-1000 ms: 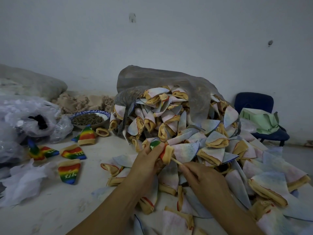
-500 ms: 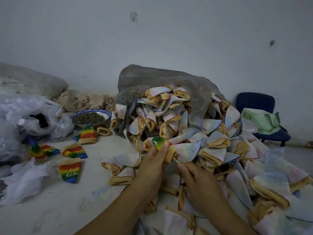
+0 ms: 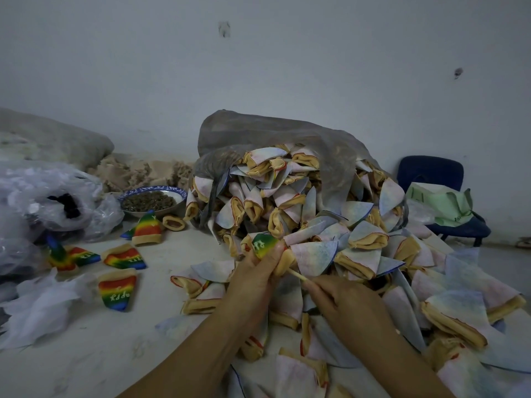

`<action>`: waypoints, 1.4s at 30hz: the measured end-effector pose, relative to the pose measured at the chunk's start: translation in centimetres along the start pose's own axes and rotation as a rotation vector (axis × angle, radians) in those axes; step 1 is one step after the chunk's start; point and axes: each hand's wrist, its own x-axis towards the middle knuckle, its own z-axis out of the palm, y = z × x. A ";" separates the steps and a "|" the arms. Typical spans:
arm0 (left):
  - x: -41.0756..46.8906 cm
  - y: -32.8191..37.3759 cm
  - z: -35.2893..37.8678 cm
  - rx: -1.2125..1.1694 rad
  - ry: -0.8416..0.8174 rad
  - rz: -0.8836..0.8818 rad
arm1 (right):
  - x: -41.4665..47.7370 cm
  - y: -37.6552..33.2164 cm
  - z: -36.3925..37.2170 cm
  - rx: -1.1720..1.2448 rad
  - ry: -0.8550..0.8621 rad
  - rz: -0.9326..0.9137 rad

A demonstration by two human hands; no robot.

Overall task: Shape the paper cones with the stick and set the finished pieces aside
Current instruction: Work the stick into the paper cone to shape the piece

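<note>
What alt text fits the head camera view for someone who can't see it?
A left hand grips a rainbow cone while the right hand holds a stick poked into it, before a heap of pale cones spilling from a grey bag. Other rainbow cones lie at left.

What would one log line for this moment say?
step: shaping | left hand: grips rainbow cone | right hand: holds stick, tip inside cone | finished cones: lying left

A pale, smudged wall (image 3: pixel 287 67) is running across the back; a dark blue chair (image 3: pixel 431 173) is standing against it at three o'clock.
</note>
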 end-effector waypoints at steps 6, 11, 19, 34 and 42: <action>-0.4 -0.5 0.8 0.075 0.005 -0.009 | 0.0 -1.2 0.8 0.129 0.092 0.042; -0.8 -0.4 1.1 0.123 0.010 -0.028 | -0.1 -1.1 0.8 0.177 0.060 0.054; -0.3 0.2 0.6 -0.059 0.117 -0.039 | 0.1 0.2 -0.1 0.097 -0.025 0.053; -0.5 0.4 0.2 -0.083 0.109 -0.050 | -0.1 -0.5 0.0 0.063 -0.025 0.070; -0.3 0.5 0.1 -0.076 0.154 -0.036 | -0.3 -1.2 0.5 0.072 -0.012 0.087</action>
